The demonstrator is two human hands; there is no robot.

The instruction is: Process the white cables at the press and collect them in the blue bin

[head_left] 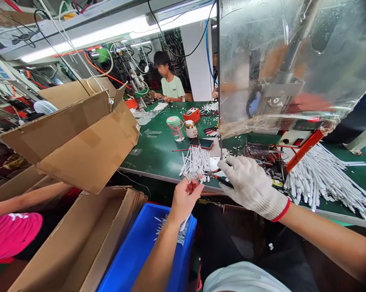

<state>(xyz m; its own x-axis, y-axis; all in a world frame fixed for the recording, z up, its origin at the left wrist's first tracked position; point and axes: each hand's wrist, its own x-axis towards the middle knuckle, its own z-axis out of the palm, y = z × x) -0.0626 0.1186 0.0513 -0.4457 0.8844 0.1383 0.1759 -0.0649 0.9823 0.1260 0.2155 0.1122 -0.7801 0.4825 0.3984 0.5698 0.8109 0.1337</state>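
Pliers (pixel 223 181) sit in a white knit-gloved right hand (pixel 252 188), their nose just beside the silvery tip (pixel 192 176) of a thin white rod (pixel 185 224) pinched in the bare left hand (pixel 185 198); hands close but apart, forearms angled inward over a blue plastic crate (pixel 140 239). A short pinch near the tip looks best for keeping it steady. Loose white rods (pixel 196 160) lie on the green workbench (pixel 152 156), a co-worker (pixel 170 87) seated across it
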